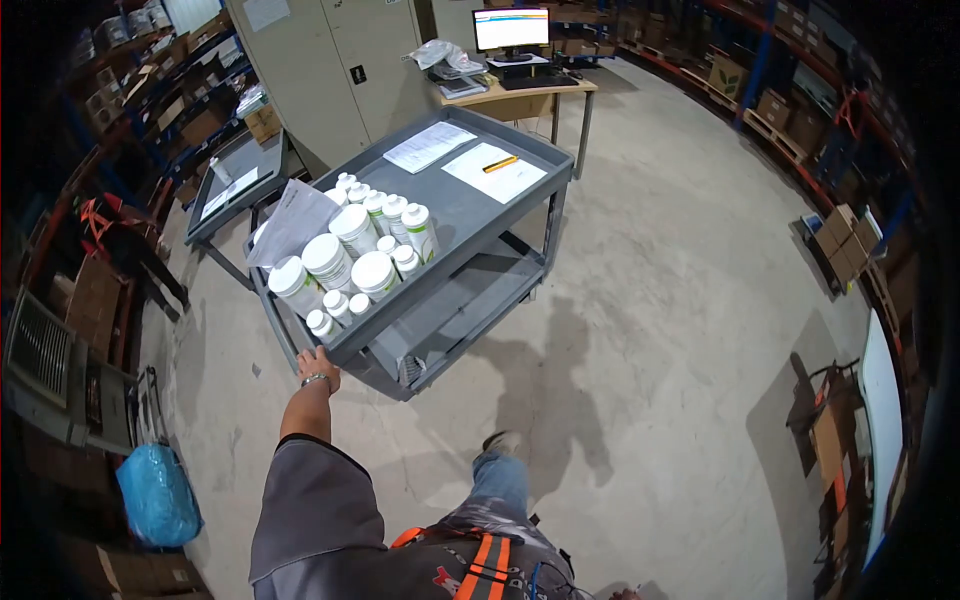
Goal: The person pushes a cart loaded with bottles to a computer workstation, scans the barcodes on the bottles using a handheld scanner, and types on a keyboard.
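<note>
My left hand is closed around the near corner of a grey utility cart, its fingers partly hidden. White plastic bottles and tubs, several with green on their labels, stand crowded at the cart's near end. A loose sheet of paper leans over them. Farther along the top shelf lie printed papers and a white sheet with an orange-and-black pen or cutter on it. Only a sliver of my right hand shows at the bottom edge; its fingers cannot be made out.
Behind the cart stand a wooden desk with a monitor and a metal cabinet. A second grey cart is to the left. A person stands by the left shelves. A blue bag and boxes flank the floor.
</note>
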Motion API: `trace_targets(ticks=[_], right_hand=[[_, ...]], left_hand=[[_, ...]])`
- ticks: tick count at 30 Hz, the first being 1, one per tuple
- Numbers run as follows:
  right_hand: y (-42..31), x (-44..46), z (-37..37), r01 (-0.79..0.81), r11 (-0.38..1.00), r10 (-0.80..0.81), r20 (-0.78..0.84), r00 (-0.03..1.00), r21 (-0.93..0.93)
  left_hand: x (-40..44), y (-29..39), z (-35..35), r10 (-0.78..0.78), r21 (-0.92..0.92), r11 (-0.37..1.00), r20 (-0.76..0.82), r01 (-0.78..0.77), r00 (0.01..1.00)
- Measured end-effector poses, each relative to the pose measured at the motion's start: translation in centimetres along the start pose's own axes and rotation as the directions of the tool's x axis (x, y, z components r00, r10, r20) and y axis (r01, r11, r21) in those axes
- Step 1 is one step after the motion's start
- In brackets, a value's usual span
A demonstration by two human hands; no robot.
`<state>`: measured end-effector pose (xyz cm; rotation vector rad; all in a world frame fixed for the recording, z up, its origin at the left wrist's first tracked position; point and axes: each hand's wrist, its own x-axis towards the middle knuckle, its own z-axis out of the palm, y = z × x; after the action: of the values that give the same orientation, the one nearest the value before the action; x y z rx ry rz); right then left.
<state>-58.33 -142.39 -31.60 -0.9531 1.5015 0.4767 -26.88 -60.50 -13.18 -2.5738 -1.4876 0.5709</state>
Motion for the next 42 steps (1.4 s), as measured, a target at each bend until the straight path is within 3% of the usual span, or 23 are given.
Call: trace_targets(ticks=[5,14,15,16,17,18,19,20,21,22,24,25,26,27,28,30,31,33,36,37,38,40,42], right_hand=[[-8.7,5.5,11.8,0.201,0.952,-0.181,0.103,0.978,-0.232],[-21.5,10.6,26.0,0.419,0.769,-0.361,0.213,0.908,-0.483],[-22.0,11.7,26.4,0.562,0.7,-0.46,0.324,0.827,-0.44],[-22.6,12.7,26.8,0.69,0.62,-0.547,0.425,0.721,-0.373],[-22.8,13.1,26.6,0.88,0.425,-0.664,0.588,0.462,-0.211],[-24.8,12.2,28.3,0.875,0.434,-0.659,0.587,0.47,-0.214],[-27.3,11.2,30.7,0.62,0.739,-0.519,0.364,0.773,-0.264],[-29.4,11.7,32.5,0.279,0.936,-0.255,0.133,0.958,-0.214],[-30.7,11.8,33.8,0.294,0.93,-0.263,0.161,0.951,-0.222],[-30.4,14.0,34.1,0.298,0.926,-0.261,0.176,0.949,-0.233],[-32.7,18.1,34.3,0.465,0.784,-0.408,0.222,0.885,-0.411],[-35.9,18.7,35.4,0.416,0.799,-0.354,0.22,0.909,-0.434],[-39.8,18.7,37.6,0.316,0.848,-0.264,0.178,0.948,-0.425],[-44.1,18.8,39.7,0.242,0.879,-0.199,0.144,0.969,-0.412],[-48.8,19.5,42.2,0.213,0.882,-0.171,0.136,0.976,-0.419],[-58.1,21.6,48.1,0.234,0.881,-0.185,0.156,0.97,-0.41],[-62.5,22.6,51.2,0.262,0.879,-0.208,0.175,0.962,-0.398],[-70.7,24.1,57.9,0.319,0.876,-0.256,0.211,0.943,-0.362],[-80.8,26.3,69.7,0.421,0.875,-0.358,0.269,0.894,-0.238],[-83.9,27.5,74.1,0.437,0.875,-0.36,0.322,0.875,-0.208],[-87.8,30.5,78.3,0.342,0.893,-0.173,0.478,0.861,-0.292],[-91.8,26.7,87.8,0.567,0.769,-0.257,0.671,0.696,-0.294],[-94.7,21.1,98.1,0.628,0.733,-0.288,0.718,0.634,-0.261]], left_hand=[[-1.4,1.7,3.4,-0.083,-0.076,0.995,-0.274,0.064,0.958],[-1.2,6.9,3.4,-0.328,-0.122,0.942,-0.137,0.313,0.935],[-1.5,6.9,4.0,-0.39,-0.089,0.92,-0.092,0.383,0.916],[-1.2,6.2,7.1,-0.38,-0.156,0.925,-0.337,0.347,0.861],[-1.0,5.5,10.0,-0.36,-0.209,0.933,-0.559,0.293,0.747],[-1.2,7.0,10.3,-0.417,-0.175,0.907,-0.488,0.382,0.767],[-1.5,8.4,11.4,-0.479,-0.146,0.874,-0.415,0.463,0.773],[-1.2,9.7,13.4,-0.206,-0.09,0.977,-0.152,0.194,0.967],[-0.8,10.8,15.4,0.194,-0.299,0.946,0.221,-0.123,0.956],[-1.0,13.1,15.3,0.469,-0.558,0.814,0.47,-0.16,0.748],[-2.7,23.6,20.9,0.507,-0.408,0.835,0.309,-0.37,0.805],[-2.1,29.4,20.8,0.691,-0.019,0.591,0.528,-0.807,0.494],[-1.9,35.5,21.0,0.635,-0.146,0.697,0.579,-0.702,0.511],[-3.8,41.3,20.0,0.347,-0.498,0.856,0.357,-0.138,0.867],[-2.1,47.0,17.3,0.448,-0.572,0.808,0.441,-0.141,0.778],[0.1,56.5,8.6,0.675,-0.687,0.631,0.259,-0.359,0.691],[2.2,60.3,4.4,0.707,-0.738,0.638,0.451,-0.217,0.545],[2.8,66.1,-0.2,0.604,-0.669,0.583,-0.023,-0.461,0.797],[4.5,71.5,-6.0,0.529,-0.707,0.483,-0.235,-0.516,0.816],[4.7,73.0,-8.1,0.515,-0.703,0.497,-0.232,-0.508,0.825],[5.0,74.5,-8.8,0.486,-0.677,0.511,-0.281,-0.529,0.828],[6.8,77.4,-10.7,0.535,-0.691,0.522,-0.19,-0.499,0.823],[8.3,80.9,-12.6,0.558,-0.705,0.495,-0.191,-0.508,0.808]])
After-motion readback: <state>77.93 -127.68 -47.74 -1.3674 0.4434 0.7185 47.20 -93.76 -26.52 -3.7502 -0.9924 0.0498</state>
